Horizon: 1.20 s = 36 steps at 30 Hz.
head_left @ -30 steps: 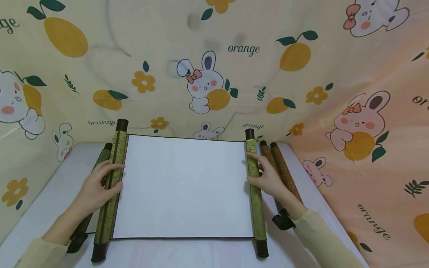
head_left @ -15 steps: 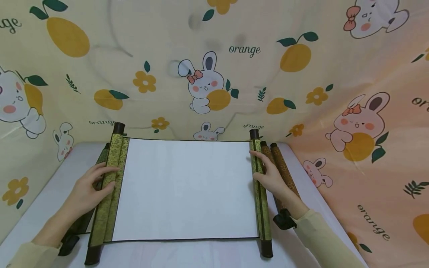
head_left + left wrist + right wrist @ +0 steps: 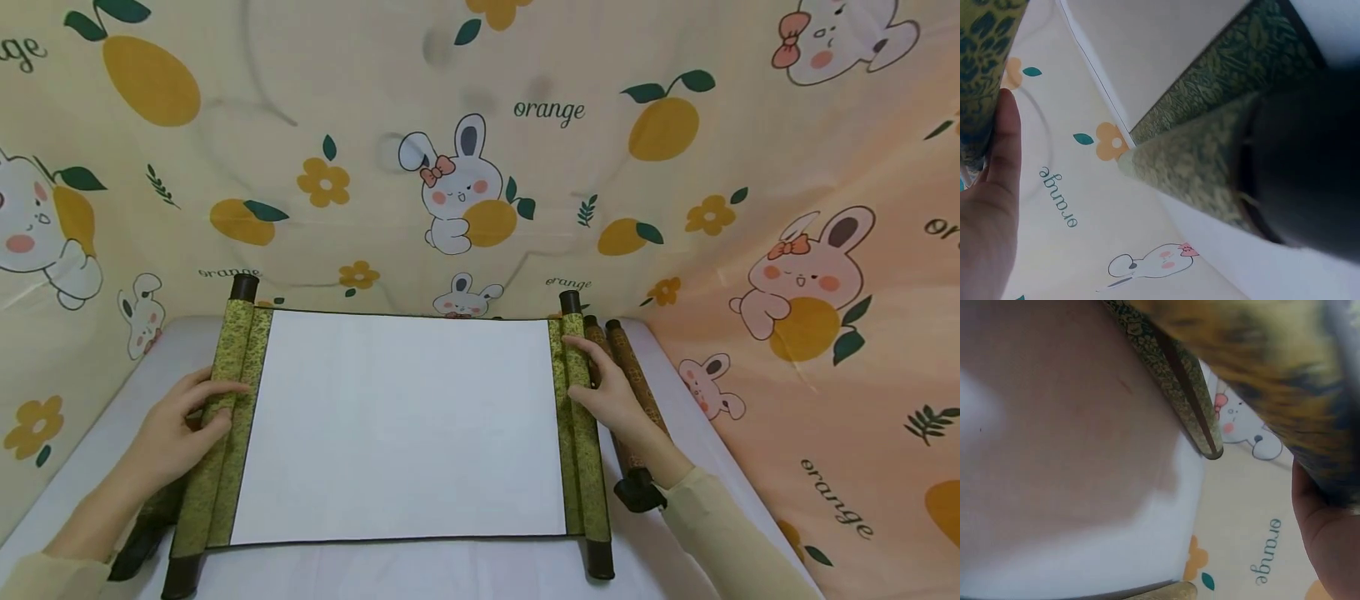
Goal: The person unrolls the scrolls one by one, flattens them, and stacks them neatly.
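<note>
A hanging scroll with a blank white sheet [image 3: 405,425] is spread between two rollers with black end knobs. My left hand [image 3: 168,429] grips the green patterned left roller [image 3: 197,500], thumb and fingers round its middle. My right hand [image 3: 611,400] holds the matching right roller [image 3: 592,467] the same way. A green patterned strip [image 3: 238,450] lies inside each roller, bordering the sheet. In the left wrist view, the held roller [image 3: 985,69] shows at upper left above my hand [image 3: 997,181]. The right wrist view has my hand [image 3: 1329,544] under a blurred green-yellow roller [image 3: 1272,369].
A dark green rolled scroll [image 3: 153,521] lies left of my left hand, partly hidden. Two brown rolled scrolls [image 3: 637,375] lie to the right, partly behind my right hand. The white table [image 3: 390,575] meets a hanging cloth [image 3: 360,108] printed with rabbits and oranges.
My left hand has moved left with its roller, and my right hand a little to the right. The rollers stand farther apart, and green strips now show beside the white sheet.
</note>
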### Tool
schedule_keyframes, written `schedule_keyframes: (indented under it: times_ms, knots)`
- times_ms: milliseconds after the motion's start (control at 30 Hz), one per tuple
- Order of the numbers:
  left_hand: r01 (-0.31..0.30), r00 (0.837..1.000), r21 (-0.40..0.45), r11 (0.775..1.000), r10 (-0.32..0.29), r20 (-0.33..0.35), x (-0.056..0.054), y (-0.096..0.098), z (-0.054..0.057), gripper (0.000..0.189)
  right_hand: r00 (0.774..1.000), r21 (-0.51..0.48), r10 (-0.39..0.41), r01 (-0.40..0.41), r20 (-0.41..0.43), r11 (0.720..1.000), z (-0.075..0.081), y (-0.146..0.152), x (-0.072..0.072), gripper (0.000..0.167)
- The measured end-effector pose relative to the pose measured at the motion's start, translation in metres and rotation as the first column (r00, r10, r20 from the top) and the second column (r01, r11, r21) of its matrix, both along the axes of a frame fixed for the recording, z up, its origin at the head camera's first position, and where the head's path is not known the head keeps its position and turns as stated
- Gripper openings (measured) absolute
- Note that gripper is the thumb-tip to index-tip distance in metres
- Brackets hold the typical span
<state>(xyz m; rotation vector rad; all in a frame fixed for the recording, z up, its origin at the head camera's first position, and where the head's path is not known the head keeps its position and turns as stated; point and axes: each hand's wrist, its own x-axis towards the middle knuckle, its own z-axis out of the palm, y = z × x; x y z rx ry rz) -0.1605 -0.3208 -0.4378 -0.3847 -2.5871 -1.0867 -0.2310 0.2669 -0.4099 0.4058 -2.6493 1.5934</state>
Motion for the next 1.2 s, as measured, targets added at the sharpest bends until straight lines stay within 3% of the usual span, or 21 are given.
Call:
schedule_keyframes:
  times_ms: [400, 667, 800, 967, 1200]
  knots:
    - [-0.013, 1.0, -0.035, 0.999, 0.013, 0.006, 0.004, -0.006, -0.001, 0.047, 0.999, 0.041, 0.027, -0.026, -0.028, 0.999, -0.004, 0.0, -0.001, 0.079]
    - [-0.053, 0.998, -0.074, 0.996, 0.049, -0.05, 0.008, -0.021, -0.001, 0.041, 0.997, 0.035, 0.039, -0.037, -0.063, 0.999, -0.002, 0.003, -0.002, 0.077]
    - [-0.064, 0.992, -0.055, 0.996, 0.058, -0.114, 0.011, -0.029, -0.002, 0.042, 0.997, 0.053, 0.058, -0.054, -0.06, 0.997, -0.001, 0.001, -0.002, 0.078]
    - [-0.065, 0.996, -0.038, 0.997, 0.062, -0.065, 0.014, -0.041, -0.003, 0.044, 0.993, 0.062, 0.092, -0.087, -0.077, 0.994, -0.004, 0.001, -0.008, 0.078]
    - [-0.094, 0.994, -0.127, 0.987, 0.102, 0.05, 0.014, -0.058, 0.006, 0.048, 0.989, 0.035, 0.139, -0.138, -0.04, 0.99, -0.007, -0.012, -0.017, 0.08]
